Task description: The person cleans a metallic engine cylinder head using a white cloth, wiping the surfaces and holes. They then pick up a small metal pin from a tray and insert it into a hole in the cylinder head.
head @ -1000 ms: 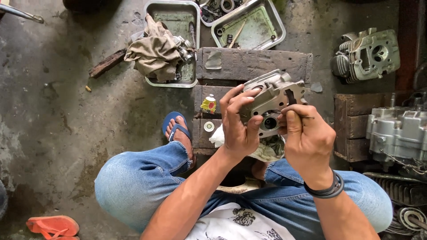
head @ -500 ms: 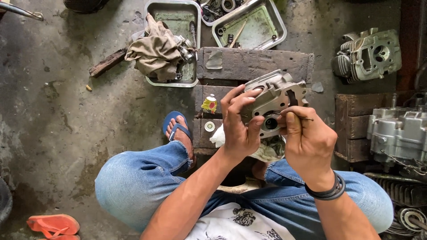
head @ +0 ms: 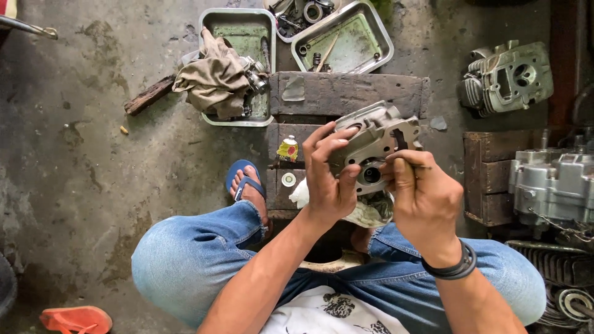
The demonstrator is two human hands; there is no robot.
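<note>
Since the frame a moment earlier, the view has drifted a touch and the cast part has tipped slightly upward in the grip; the hands themselves have hardly shifted. Nearest, the person sits cross-legged in faded denim. The left hand (head: pixel 330 179) wraps its fingers around the side of the grey cylinder head (head: pixel 371 139), held up above the lap. The right hand (head: pixel 422 195) is pinched shut on a thin metal rod (head: pixel 419 166), its tip at the round port in the head's face. By the look of it, the work on that port is mid-way: the rod is engaged and nothing has been set down. The head is rough cast aluminium, dull and greasy, with machined flat faces. Under it lies a crumpled pale rag (head: pixel 365 213). Beyond sits a worn wooden block (head: pixel 349 93), then dented steel trays (head: pixel 368 62) with small parts, and a tan cloth (head: pixel 213 77). Further right rests another finned cylinder head (head: pixel 506 77).
</note>
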